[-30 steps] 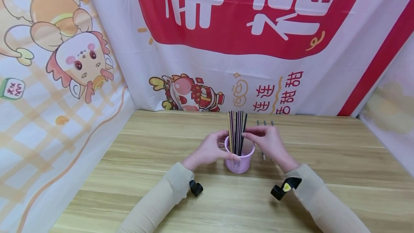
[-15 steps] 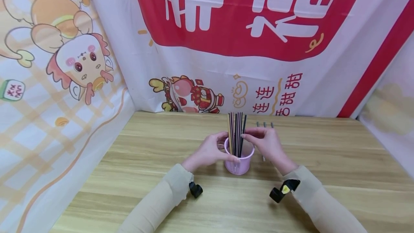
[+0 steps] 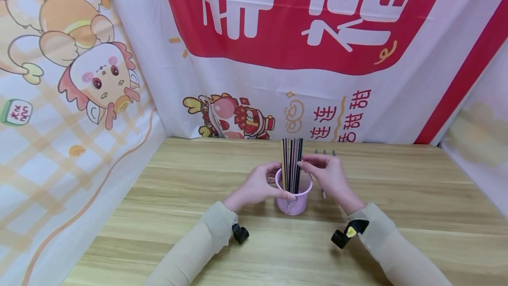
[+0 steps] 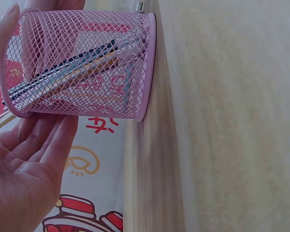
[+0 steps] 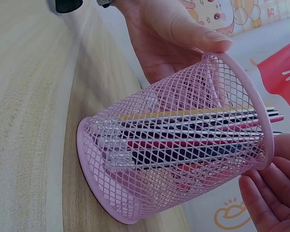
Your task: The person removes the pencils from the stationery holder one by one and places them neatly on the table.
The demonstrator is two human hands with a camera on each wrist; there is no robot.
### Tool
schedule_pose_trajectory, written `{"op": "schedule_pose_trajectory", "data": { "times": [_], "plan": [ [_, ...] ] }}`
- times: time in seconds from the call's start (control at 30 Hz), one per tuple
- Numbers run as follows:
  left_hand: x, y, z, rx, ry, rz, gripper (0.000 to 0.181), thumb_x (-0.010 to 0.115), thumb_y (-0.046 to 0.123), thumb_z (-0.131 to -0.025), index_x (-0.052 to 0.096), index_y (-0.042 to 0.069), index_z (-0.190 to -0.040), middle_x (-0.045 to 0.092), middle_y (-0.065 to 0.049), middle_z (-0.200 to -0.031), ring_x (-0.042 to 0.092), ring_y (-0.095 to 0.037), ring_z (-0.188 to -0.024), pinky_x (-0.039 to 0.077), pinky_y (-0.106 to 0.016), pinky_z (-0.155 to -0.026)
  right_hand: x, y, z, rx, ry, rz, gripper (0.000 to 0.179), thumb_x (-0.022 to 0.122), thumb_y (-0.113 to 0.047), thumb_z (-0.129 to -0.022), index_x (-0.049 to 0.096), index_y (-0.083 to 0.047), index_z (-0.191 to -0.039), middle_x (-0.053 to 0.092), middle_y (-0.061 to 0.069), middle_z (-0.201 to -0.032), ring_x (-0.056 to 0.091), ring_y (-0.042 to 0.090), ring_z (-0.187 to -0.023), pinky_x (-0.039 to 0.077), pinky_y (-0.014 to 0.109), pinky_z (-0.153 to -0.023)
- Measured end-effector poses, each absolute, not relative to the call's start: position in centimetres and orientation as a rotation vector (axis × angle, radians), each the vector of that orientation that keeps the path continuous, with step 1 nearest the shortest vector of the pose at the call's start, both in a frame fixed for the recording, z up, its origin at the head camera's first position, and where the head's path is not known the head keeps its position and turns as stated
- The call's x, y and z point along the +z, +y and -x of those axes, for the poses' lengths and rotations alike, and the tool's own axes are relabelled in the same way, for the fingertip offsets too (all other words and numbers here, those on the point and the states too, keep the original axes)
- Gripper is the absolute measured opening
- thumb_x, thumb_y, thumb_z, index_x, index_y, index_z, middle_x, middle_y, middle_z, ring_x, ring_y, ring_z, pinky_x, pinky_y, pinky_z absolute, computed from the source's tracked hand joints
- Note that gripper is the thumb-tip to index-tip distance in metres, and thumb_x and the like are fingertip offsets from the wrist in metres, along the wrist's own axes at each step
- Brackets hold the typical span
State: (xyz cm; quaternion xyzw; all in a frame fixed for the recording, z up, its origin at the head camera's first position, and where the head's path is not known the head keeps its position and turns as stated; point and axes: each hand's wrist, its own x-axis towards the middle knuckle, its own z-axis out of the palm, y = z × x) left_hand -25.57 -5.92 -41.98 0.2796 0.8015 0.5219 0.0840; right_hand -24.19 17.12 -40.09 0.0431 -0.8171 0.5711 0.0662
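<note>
A pink mesh pencil cup (image 3: 291,204) stands upright on the wooden table in the head view. My left hand (image 3: 255,184) grips it at the rim, the thumb across the near side and the fingers curved round the left and back. Several slim pencils (image 3: 291,158), dark, reddish and one yellowish, stand in the cup; through the mesh, clear ends (image 5: 121,157) show near its base. With thumb and fingertips, my right hand (image 3: 327,173) pinches the rightmost dark pencil (image 3: 299,153) above the rim. In the right wrist view its grip is partly cut off.
Behind my right hand, several grey-tipped pencils (image 3: 325,152) lie on the wooden table (image 3: 206,180), partly covered by the hand. A printed cloth (image 3: 234,69) hangs at the table's far edge, with another patterned cloth (image 3: 79,144) on the left.
The rightmost dark pencil leaned away from the bunch earlier; now it stands more upright, close against the others. Both hands have stayed nearly in place, and the view has tilted slightly.
</note>
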Motion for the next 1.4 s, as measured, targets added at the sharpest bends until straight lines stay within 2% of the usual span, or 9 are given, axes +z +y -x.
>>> {"op": "schedule_pose_trajectory", "data": {
  "times": [0.2, 0.77, 1.03, 1.17, 1.27, 1.4],
  "plan": [
    [-41.9, -5.9, 25.5, 1.553, 2.398, -0.829, 0.088, 0.098, 0.027, -0.067, 0.056, 0.006, -0.141, 0.068, 0.001, -0.122, 0.065, -0.012, -0.107, 0.052, -0.042, -0.1, -40.0, 17.2, 24.3, 1.763, -2.443, -0.132, 0.039, 0.079, -0.025, -0.091, 0.071, -0.004, -0.123, 0.073, 0.012, -0.111, 0.07, 0.022, -0.099, 0.059, 0.026, -0.083],
    [-41.9, -6.0, 25.6, 1.548, 2.389, -0.826, 0.088, 0.097, 0.025, -0.068, 0.055, 0.007, -0.142, 0.067, 0.002, -0.124, 0.064, -0.011, -0.109, 0.052, -0.037, -0.099, -39.3, 17.4, 24.3, 1.879, -2.31, -0.084, 0.039, 0.079, -0.023, -0.092, 0.07, 0.001, -0.122, 0.073, 0.017, -0.109, 0.073, 0.017, -0.089, 0.059, 0.026, -0.083],
    [-41.9, -5.8, 25.7, 1.525, 2.421, -0.819, 0.09, 0.098, 0.026, -0.067, 0.054, 0.005, -0.143, 0.067, 0.001, -0.124, 0.064, -0.011, -0.108, 0.052, -0.027, -0.096, -38.2, 18.0, 24.4, 1.937, -2.216, -0.106, 0.043, 0.079, -0.025, -0.092, 0.068, 0.003, -0.123, 0.074, 0.015, -0.109, 0.074, 0.019, -0.088, 0.06, 0.031, -0.083],
    [-41.9, -5.8, 25.7, 1.523, 2.435, -0.81, 0.09, 0.098, 0.025, -0.067, 0.054, 0.003, -0.142, 0.067, -0.002, -0.124, 0.064, -0.012, -0.108, 0.052, -0.026, -0.096, -37.5, 18.6, 24.5, 1.967, -2.12, -0.13, 0.043, 0.078, -0.021, -0.093, 0.066, 0.006, -0.125, 0.075, 0.009, -0.104, 0.074, 0.017, -0.084, 0.06, 0.032, -0.081],
    [-41.9, -5.8, 25.7, 1.522, 2.438, -0.81, 0.089, 0.098, 0.024, -0.067, 0.055, 0.003, -0.142, 0.067, -0.002, -0.124, 0.064, -0.012, -0.108, 0.052, -0.027, -0.096, -36.8, 19.2, 24.6, 2.001, -2.014, -0.129, 0.039, 0.079, -0.017, -0.092, 0.068, 0.006, -0.121, 0.077, 0.004, -0.098, 0.075, 0.017, -0.08, 0.061, 0.032, -0.078],
    [-41.9, -5.8, 25.7, 1.518, 2.434, -0.805, 0.09, 0.098, 0.024, -0.066, 0.054, 0.003, -0.142, 0.067, -0.001, -0.124, 0.064, -0.011, -0.108, 0.052, -0.026, -0.096, -35.5, 20.2, 24.5, 2.086, -1.819, -0.145, 0.03, 0.081, -0.011, -0.089, 0.071, 0.005, -0.113, 0.077, 0.005, -0.094, 0.074, 0.017, -0.078, 0.061, 0.033, -0.077]
  ]
}}
